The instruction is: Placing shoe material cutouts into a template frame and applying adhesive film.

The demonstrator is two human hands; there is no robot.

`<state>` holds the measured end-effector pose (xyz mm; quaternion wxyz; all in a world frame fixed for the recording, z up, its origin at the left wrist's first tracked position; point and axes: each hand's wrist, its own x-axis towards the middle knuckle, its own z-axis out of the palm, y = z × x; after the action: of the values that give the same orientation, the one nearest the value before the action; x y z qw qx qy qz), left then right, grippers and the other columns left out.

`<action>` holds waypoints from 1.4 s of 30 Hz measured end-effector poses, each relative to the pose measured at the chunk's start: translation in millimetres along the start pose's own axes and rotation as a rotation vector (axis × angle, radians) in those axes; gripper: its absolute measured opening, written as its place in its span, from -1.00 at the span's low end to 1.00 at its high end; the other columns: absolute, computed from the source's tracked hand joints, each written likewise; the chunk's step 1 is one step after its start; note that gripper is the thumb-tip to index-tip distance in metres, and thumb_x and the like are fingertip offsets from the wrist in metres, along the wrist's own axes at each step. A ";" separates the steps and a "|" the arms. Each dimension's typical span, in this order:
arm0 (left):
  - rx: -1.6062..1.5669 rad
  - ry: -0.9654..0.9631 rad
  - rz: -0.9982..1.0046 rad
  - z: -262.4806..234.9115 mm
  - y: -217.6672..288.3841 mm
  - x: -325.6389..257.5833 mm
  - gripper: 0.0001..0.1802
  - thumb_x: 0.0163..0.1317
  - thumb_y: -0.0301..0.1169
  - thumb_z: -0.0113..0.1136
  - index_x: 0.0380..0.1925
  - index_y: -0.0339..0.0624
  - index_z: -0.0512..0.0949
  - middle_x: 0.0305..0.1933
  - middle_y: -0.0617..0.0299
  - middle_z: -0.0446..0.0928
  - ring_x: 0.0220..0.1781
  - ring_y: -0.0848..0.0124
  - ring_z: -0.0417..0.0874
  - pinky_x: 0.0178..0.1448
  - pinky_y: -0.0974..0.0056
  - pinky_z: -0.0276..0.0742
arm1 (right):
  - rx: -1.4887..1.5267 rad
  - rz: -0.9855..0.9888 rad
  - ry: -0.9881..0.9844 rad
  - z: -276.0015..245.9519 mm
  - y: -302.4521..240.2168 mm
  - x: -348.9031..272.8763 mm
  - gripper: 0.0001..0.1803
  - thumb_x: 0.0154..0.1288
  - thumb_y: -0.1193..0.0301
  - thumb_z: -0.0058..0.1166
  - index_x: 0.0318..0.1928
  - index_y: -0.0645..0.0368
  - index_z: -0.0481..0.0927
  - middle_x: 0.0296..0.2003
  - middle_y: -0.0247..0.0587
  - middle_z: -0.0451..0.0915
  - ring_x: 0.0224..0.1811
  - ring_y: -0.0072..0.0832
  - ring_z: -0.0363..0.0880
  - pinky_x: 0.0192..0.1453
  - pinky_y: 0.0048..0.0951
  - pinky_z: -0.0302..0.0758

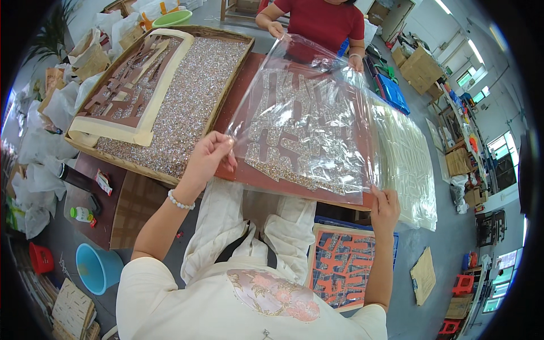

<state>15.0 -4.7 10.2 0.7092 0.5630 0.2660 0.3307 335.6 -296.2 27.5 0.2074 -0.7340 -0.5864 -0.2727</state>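
while your left hand point(208, 156) pinches the near left corner of the clear plastic sheet point(309, 107) at centre frame, thumb and fingertips closed on the film, treat that sheet as very light, limp and slippery; it billows and wrinkles rather than holding a shape. it is lifted over the glitter-covered cutout point(294, 144) lying on the reddish board point(238, 99) in the middle of the frame. further right, your right hand point(385, 208) grips the near right corner at the board's edge, fingers curled over the film. at the upper centre another person's hands point(277, 28) hold the far edge. corners and edges look like the best places to hold, kept taut, since a slack middle would likely sag onto the loose glitter and cling. to the upper left sits the woven tray point(170, 173) of glitter.
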 end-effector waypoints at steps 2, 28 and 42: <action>0.030 -0.022 -0.007 0.3 -13.0 -11.7 -0.86 0.38 -0.39 0.00 -0.29 -0.24 0.40 -0.55 0.23 0.54 -0.56 0.54 0.54 -0.43 0.47 0.48 | -0.040 0.052 -0.010 -4.3 4.8 -9.0 -0.70 0.05 0.64 0.14 -0.17 0.09 0.63 -0.40 -0.24 0.43 -0.38 -0.31 0.47 -0.33 -0.32 0.42; 0.022 0.211 0.005 10.4 -57.5 -13.2 -0.71 0.45 -0.31 -0.12 -0.11 -0.32 0.45 -0.55 0.24 0.52 -0.53 0.55 0.54 -0.43 0.46 0.49 | 0.107 -0.052 -0.120 26.3 12.7 -15.3 -0.77 0.10 0.67 0.08 -0.20 0.20 0.55 -0.12 -0.23 0.60 -0.06 -0.26 0.57 -0.03 -0.29 0.50; 0.270 0.254 0.125 42.3 -58.9 -13.7 -0.51 0.42 -0.47 -0.15 0.34 -0.01 0.22 -0.64 0.30 0.45 -0.59 0.63 0.44 -0.46 0.49 0.44 | 0.072 -0.059 -0.127 44.8 41.5 -33.5 -0.67 0.15 0.65 0.03 -0.05 0.14 0.57 -0.03 -0.22 0.58 0.02 -0.24 0.55 0.05 -0.29 0.46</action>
<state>47.9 -50.3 -37.7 0.5659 0.6221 0.3598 0.4041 377.5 -302.7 -27.7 0.1876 -0.7243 -0.6292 -0.2103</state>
